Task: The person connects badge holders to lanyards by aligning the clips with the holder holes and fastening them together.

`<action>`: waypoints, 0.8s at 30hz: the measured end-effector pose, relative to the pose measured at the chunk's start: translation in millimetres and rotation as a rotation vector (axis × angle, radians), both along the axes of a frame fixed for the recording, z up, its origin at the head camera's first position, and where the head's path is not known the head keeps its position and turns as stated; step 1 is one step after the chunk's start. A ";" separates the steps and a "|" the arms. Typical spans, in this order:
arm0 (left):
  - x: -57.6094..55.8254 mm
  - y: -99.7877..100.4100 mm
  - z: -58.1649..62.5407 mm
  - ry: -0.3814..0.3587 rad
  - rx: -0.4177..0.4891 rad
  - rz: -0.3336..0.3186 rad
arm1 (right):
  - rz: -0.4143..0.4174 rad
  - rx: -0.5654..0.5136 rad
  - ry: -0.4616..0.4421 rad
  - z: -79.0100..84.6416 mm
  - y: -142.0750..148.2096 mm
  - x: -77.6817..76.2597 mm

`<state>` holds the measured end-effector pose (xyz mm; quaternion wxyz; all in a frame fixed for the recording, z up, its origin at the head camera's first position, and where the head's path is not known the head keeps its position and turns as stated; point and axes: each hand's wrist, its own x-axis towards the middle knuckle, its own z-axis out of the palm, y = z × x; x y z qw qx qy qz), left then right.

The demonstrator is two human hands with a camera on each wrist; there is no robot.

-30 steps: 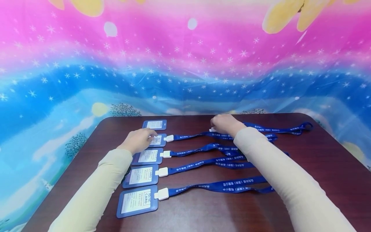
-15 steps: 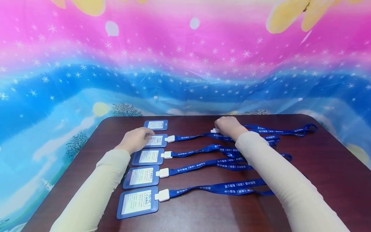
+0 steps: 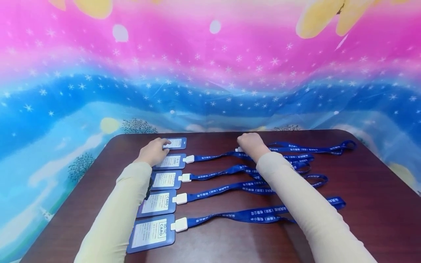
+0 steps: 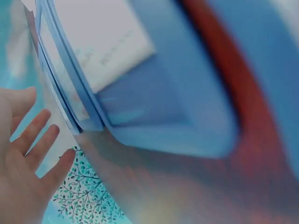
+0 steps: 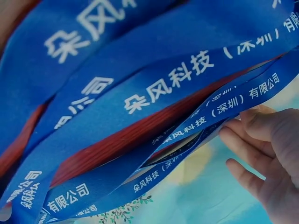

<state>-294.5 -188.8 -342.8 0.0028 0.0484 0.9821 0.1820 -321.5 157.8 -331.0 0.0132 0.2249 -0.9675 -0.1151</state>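
At the table's far left lies a loose blue ID card holder [image 3: 178, 143] with no lanyard joined to it. My left hand [image 3: 152, 151] is at its left edge, fingers reaching over it; contact is hard to judge. In the left wrist view the fingers of that hand [image 4: 28, 158] are spread, beside stacked-looking card holders [image 4: 140, 93]. My right hand [image 3: 251, 144] pinches the white clip end [image 3: 238, 149] of the farthest blue lanyard [image 3: 312, 149]. Thumb and fingers of this hand [image 5: 271, 154] meet at the strap in the right wrist view; the clip is hidden there.
Several card holders with lanyards attached lie in a column below, the nearest holder [image 3: 152, 232] at the front left. Their straps [image 3: 230, 215] run rightward across the dark wooden table [image 3: 223, 241]. A patterned cloth [image 3: 210, 73] hangs behind the table's far edge.
My left hand has moved forward from the second-farthest card holder to the loose farthest one, fingers reaching out. My right hand keeps its pinch on the clip end, nearly in place.
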 end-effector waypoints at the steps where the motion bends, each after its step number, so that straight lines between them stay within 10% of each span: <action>1: -2.1 2.0 0.7 0.006 -0.002 0.001 | -0.006 0.005 0.005 0.0 -0.7 -0.1; 24: -37.0 35.8 -16.6 -0.048 -0.106 0.076 | -0.064 -0.036 0.014 -0.1 -4.5 3.4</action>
